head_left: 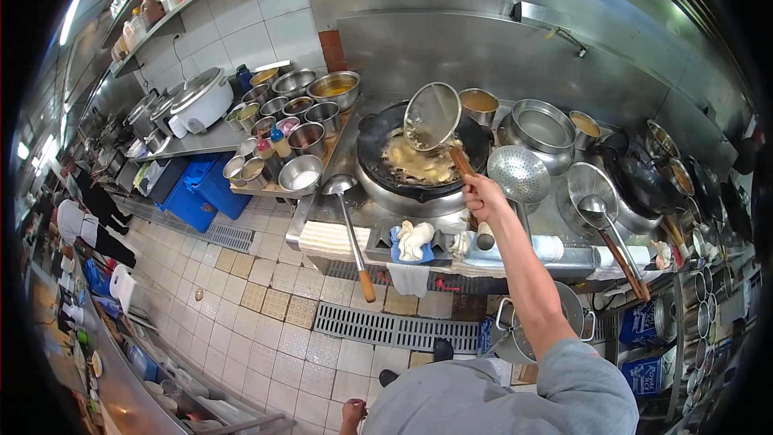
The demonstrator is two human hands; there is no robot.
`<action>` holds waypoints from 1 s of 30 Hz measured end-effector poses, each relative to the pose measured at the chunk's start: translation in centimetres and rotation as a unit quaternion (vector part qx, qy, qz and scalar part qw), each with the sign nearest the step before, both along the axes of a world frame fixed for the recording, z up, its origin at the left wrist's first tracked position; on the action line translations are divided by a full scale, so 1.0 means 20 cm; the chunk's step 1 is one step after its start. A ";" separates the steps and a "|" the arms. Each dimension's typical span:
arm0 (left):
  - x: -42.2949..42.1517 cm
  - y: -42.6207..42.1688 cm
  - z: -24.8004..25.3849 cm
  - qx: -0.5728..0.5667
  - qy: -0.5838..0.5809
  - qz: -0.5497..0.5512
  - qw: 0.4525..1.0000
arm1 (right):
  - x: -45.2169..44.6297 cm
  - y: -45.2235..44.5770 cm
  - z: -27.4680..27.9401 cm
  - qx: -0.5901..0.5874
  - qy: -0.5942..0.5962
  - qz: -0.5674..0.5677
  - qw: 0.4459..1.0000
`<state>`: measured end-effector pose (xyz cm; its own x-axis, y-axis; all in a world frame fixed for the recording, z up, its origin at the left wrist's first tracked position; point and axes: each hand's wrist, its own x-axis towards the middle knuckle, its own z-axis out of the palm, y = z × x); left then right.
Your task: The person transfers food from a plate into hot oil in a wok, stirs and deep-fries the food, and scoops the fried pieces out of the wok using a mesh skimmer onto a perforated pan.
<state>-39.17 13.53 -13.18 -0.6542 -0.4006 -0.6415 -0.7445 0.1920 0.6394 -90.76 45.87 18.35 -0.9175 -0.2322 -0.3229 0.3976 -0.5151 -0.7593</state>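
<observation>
My right hand (485,198) is closed round the wooden handle of a mesh strainer (433,113). The strainer is tilted over a black wok (372,163), and a few bits of food cling near its lower rim. Inside the wok, pale food pieces (419,163) lie in bubbling oil. My left hand (353,414) hangs low by my side, fingers curled, with nothing visible in it. A perforated skimmer (518,175) rests just right of the wok. To the wok's left, a ladle (346,201) lies with its wooden handle sticking out past the counter's front edge.
Several metal bowls (301,173) and squeeze bottles crowd the left counter. A pot (543,126), another strainer with a ladle (593,205) and a second wok (644,181) stand right. Folded towels (412,240) line the front edge. A large pot (568,306) stands below. Two people (84,225) are far left.
</observation>
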 end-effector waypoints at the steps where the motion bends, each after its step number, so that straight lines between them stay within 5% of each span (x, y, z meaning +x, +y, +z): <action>1: 0.01 0.01 0.00 0.003 -0.008 0.005 1.000 | -0.01 0.04 0.00 0.007 -0.003 -0.012 1.000; 16: 0.00 0.07 -0.03 -0.036 -0.029 -0.001 0.999 | -0.13 0.26 -0.15 0.284 0.096 -0.122 0.946; 23: -0.05 0.10 0.03 -0.040 -0.022 0.060 0.997 | -0.19 0.13 -0.30 -0.037 -0.079 -0.044 0.995; 26: 0.10 0.02 -0.32 -0.040 0.057 0.061 0.996 | -0.24 0.04 -0.34 -0.116 -0.135 -0.007 0.984; 30: 0.13 -0.04 -0.33 0.000 -0.073 0.087 0.994 | -0.25 -0.06 -0.32 -0.157 -0.165 0.041 0.973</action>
<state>-36.49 12.75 -19.69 -0.4753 -0.4997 -0.7242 -0.8514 0.0535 0.5218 -95.71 44.73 11.87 -0.7502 -0.4344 -0.4984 0.6423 -0.6576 -0.3936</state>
